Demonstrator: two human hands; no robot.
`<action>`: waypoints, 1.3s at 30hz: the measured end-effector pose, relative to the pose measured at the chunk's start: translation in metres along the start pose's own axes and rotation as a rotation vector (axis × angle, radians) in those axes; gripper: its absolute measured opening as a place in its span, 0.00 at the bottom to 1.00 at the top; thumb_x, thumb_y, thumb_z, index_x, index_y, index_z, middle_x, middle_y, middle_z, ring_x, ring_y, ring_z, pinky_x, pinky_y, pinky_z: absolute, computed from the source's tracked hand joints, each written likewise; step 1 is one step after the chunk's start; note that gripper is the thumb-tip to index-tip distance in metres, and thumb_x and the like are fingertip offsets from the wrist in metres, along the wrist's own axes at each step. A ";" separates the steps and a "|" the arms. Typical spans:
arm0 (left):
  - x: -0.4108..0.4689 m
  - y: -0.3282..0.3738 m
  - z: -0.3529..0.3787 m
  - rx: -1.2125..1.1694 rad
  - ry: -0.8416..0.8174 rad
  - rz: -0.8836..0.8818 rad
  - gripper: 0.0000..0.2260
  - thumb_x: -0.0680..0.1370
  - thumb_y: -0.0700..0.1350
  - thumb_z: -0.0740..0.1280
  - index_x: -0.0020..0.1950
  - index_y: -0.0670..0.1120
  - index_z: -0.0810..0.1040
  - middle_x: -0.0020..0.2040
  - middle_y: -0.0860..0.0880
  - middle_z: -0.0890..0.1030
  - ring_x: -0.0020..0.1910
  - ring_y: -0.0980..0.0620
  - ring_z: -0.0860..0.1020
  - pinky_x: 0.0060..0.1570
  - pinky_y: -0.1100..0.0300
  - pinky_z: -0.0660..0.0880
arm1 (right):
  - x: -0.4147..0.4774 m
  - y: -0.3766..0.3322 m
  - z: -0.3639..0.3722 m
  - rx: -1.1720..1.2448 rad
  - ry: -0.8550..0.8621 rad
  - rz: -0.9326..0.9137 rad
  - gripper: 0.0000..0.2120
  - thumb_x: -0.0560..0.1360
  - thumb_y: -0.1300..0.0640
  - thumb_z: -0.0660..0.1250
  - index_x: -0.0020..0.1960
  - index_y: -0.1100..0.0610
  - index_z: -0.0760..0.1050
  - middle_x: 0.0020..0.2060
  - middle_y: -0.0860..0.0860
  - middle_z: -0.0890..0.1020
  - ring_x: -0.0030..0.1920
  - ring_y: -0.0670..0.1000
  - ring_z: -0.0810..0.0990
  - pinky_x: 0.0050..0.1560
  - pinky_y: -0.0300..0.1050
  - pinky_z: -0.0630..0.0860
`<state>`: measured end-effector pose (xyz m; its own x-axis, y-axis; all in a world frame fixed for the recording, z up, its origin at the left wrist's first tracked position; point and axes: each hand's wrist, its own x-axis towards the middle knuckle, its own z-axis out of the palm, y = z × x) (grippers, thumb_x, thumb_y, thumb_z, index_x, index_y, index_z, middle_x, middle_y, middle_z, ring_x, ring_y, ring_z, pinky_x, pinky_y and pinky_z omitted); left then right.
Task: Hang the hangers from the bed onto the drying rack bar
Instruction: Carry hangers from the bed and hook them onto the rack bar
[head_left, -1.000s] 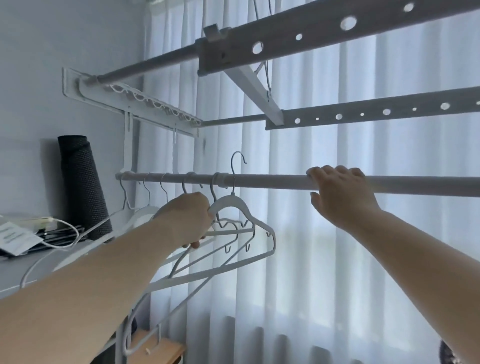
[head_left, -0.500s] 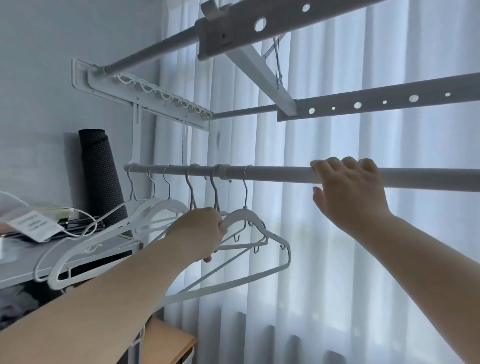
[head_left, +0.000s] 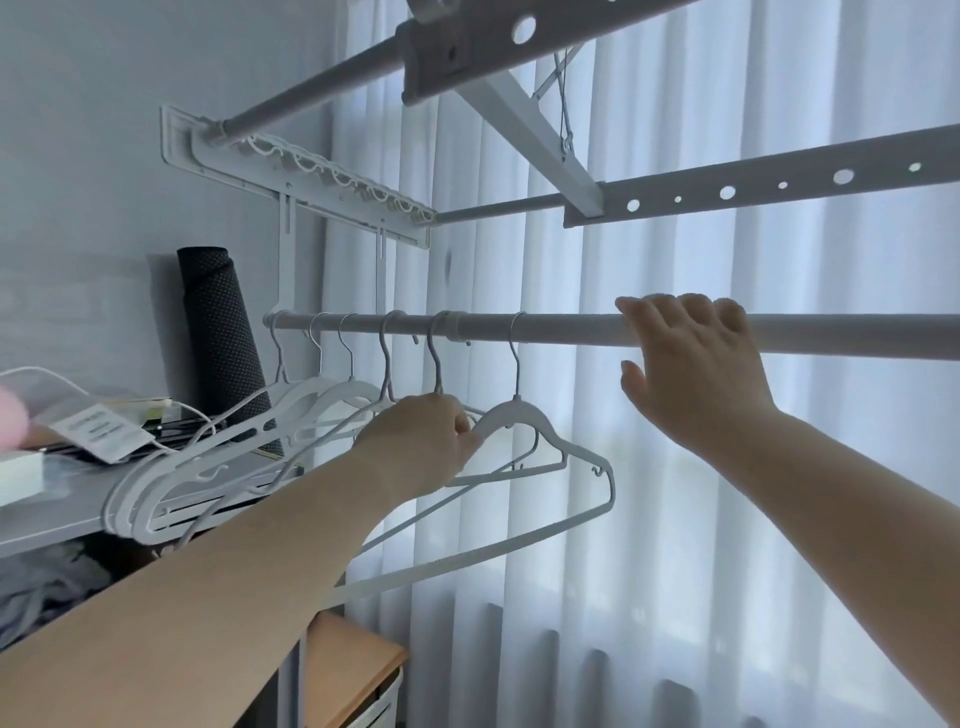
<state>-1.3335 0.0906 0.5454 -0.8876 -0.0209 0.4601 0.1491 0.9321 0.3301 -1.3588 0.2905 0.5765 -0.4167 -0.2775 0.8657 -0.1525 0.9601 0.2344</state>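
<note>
- Had hangers (head_left: 332, 400) hooked in a row over the bar (head_left: 571, 332), centre left, crowded toward its left end, likely to save room.
- Pinched the rightmost hanger (head_left: 511, 415) at its shoulder with the left hand (head_left: 421, 441), fingers curled: settling it, apparently.
- Draped the right hand (head_left: 691, 374) over the bar, centre right, fingers hooked on top, thumb loose below; steadying, probably.

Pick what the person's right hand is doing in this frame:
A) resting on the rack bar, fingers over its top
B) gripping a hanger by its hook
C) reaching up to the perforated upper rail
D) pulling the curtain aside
A: the right hand has its fingers hooked over the top of the rack bar, to the right of the hanger that the left hand grips.
</note>
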 end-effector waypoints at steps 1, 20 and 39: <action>-0.001 0.000 -0.001 -0.015 0.022 -0.003 0.14 0.78 0.53 0.59 0.55 0.45 0.76 0.49 0.48 0.80 0.50 0.48 0.77 0.46 0.59 0.69 | -0.002 -0.001 0.004 0.027 0.061 -0.016 0.24 0.69 0.64 0.68 0.64 0.62 0.69 0.56 0.60 0.77 0.56 0.63 0.74 0.58 0.50 0.58; -0.202 -0.160 -0.052 -0.147 0.460 -0.364 0.10 0.78 0.43 0.61 0.38 0.55 0.73 0.40 0.57 0.78 0.45 0.54 0.76 0.41 0.65 0.69 | -0.047 -0.206 -0.074 1.036 -0.328 -0.473 0.12 0.77 0.55 0.59 0.59 0.53 0.73 0.41 0.43 0.74 0.44 0.48 0.75 0.50 0.44 0.74; -0.817 -0.204 -0.115 0.031 0.651 -1.658 0.14 0.78 0.41 0.59 0.34 0.56 0.69 0.38 0.53 0.78 0.42 0.50 0.77 0.40 0.60 0.68 | -0.331 -0.546 -0.289 1.623 -1.299 -0.836 0.17 0.74 0.70 0.58 0.36 0.50 0.71 0.30 0.48 0.78 0.25 0.36 0.76 0.29 0.25 0.70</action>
<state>-0.5884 -0.1242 0.1971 0.2151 -0.9730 -0.0834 -0.6499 -0.2063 0.7315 -0.8786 -0.1323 0.2902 0.0381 -0.9986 -0.0368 -0.6497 0.0032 -0.7602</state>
